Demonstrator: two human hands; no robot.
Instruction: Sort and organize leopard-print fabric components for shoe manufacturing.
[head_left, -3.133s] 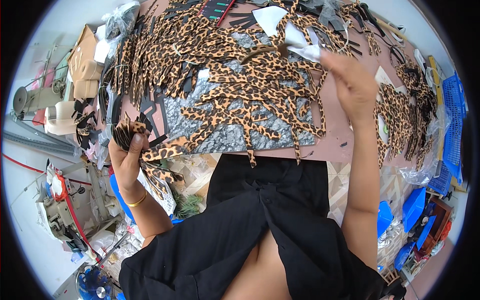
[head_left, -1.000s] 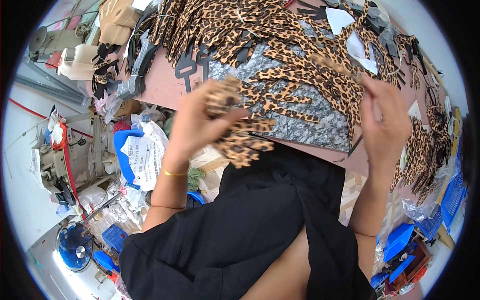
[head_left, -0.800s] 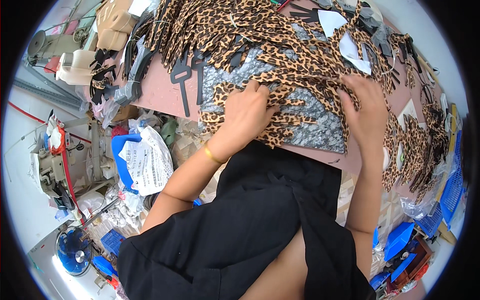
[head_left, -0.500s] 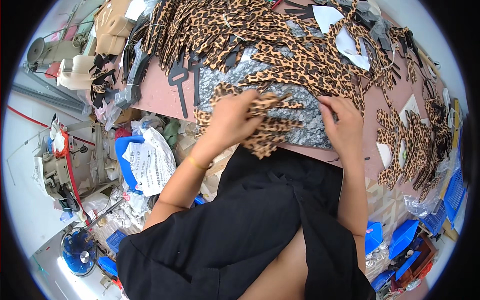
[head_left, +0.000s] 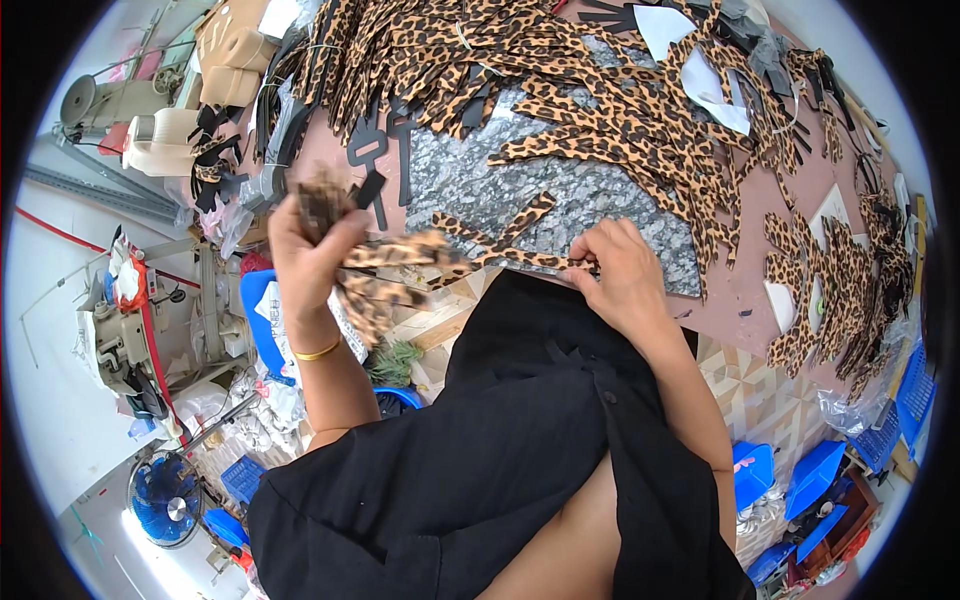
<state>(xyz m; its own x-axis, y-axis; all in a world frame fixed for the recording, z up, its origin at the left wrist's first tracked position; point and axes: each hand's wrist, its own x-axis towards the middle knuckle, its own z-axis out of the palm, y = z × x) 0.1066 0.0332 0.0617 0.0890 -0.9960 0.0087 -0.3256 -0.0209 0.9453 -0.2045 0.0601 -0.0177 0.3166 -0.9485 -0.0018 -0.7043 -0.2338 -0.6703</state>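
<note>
My left hand is closed around a bunch of leopard-print straps, held beyond the left end of the grey stone slab. The bunch is smeared by motion, and its loose ends hang to the right. At the slab's near edge, my right hand pinches the end of one leopard-print strap. That strap stretches left toward the bunch; a forked piece crosses the slab beside it. Whether strap and bunch are joined I cannot tell.
A thick heap of leopard-print straps covers the table's far side. Black straps with a slotted end lie left of the slab. More leopard-print pieces and white pieces lie at the right. Blue bins stand below.
My left hand has swung left off the slab with the bunch of straps. The right hand has come nearer and left, and now pinches a strap end at the slab's edge.
</note>
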